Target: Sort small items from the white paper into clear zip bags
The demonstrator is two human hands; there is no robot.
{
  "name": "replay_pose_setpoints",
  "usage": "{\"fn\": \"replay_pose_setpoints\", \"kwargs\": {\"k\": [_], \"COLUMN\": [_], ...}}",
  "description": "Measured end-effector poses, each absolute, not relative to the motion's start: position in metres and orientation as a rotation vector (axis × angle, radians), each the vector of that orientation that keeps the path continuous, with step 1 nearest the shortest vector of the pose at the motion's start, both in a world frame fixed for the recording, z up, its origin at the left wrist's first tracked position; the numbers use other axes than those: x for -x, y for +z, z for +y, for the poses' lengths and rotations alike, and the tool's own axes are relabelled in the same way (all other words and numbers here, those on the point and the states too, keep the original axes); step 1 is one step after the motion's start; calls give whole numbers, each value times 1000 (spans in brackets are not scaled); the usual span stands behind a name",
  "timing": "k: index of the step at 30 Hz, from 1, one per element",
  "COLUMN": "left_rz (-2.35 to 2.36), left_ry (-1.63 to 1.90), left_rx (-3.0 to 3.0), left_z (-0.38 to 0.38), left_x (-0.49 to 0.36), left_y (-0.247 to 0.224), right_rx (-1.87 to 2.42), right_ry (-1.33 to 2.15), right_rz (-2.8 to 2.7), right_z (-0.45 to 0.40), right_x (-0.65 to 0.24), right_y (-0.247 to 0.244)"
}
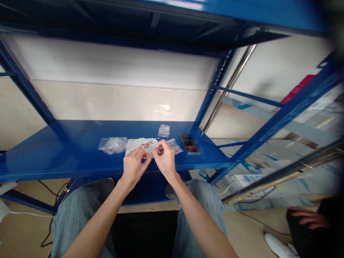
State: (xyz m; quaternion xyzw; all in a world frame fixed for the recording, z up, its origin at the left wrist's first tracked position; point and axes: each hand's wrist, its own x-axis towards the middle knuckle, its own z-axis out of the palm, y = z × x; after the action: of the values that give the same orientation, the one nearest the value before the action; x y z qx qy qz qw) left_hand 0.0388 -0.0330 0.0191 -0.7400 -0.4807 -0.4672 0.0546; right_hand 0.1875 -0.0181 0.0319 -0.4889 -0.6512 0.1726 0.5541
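My left hand (136, 163) and my right hand (165, 157) are close together at the front edge of the blue shelf, fingers pinched. Anything between the fingertips is too small to make out. Just behind them lies a white sheet (132, 144) with small reddish and brown pieces (146, 145) on it. To the left of the sheet is a pile of clear plastic bags (114, 145). Another clear bag (175, 146) with small reddish contents lies beside my right hand, and a small bag (163, 131) sits farther back.
A blurred-out dark object (189, 142) lies on the blue shelf (77, 150) at the right. An upper shelf (150, 21) hangs overhead, and a blue post (285, 107) slants at the right. Another person's hand (309, 217) shows at the lower right.
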Motion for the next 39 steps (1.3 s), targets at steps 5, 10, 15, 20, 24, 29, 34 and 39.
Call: {"fn": "replay_pose_setpoints", "kwargs": {"k": [5,10,15,20,24,29,34,39], "left_rz": [-1569,-1837,-1943,-1930,-1988,-1906,-1758,-1686], "left_ry": [-1840,-2549,-2830,-2934,-2917,-2653,-2307,-2494], "left_rx": [2308,2436,2704,2612,2541,2677,2823,2633], "left_z": [-28,-11,-6,-3,1,2,-3,-15], "left_x": [-34,-27,-26,-18,-10,-10,-17,-33], "left_y": [21,15,6,3,5,8,13,21], "right_rx": [1003,839,823,843,860,842,805,659], "right_ry": [689,1012,1112,1264,1321,1383,1392,1481], "right_rz": [-1357,-1044,-980,-1069,-1057,-797,-550,-301], "right_z": [-11,-1,-2,3,8,4,-2,-5], "right_x": [-190,-195,-195,-210,-220,-200,-175,-160], "right_y": [27,21,23,26,23,17,12,4]}}
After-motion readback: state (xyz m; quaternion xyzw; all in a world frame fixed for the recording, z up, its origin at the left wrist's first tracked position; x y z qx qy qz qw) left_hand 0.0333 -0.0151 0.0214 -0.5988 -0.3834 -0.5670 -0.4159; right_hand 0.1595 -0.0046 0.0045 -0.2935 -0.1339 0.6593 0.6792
